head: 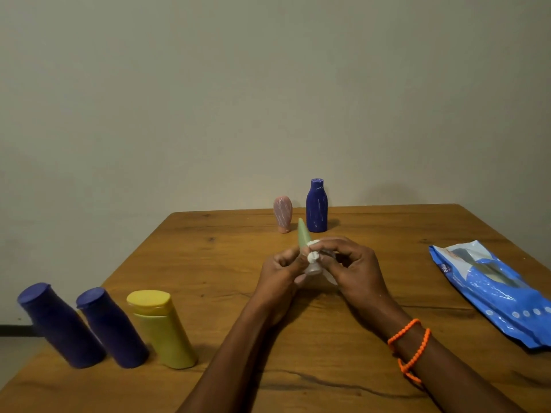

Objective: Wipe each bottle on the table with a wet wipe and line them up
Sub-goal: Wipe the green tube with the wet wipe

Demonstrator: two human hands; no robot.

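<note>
Pretty dim, warm indoor light, soft shadows on the wall behind, wide-angle bending at the edges, glare on the blue packet, slightly soft overall, I think.

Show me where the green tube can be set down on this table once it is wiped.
Bare wood lies right of the yellow bottle, continuing the near-left row with the two dark blue bottles. Another free patch lies between the hands and the wipes pack. The far middle is crowded by the pink bottle and blue bottle.

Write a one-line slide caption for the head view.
Both hands wipe a green tube with a wet wipe; three bottles lined up left, two waiting behind.
</note>
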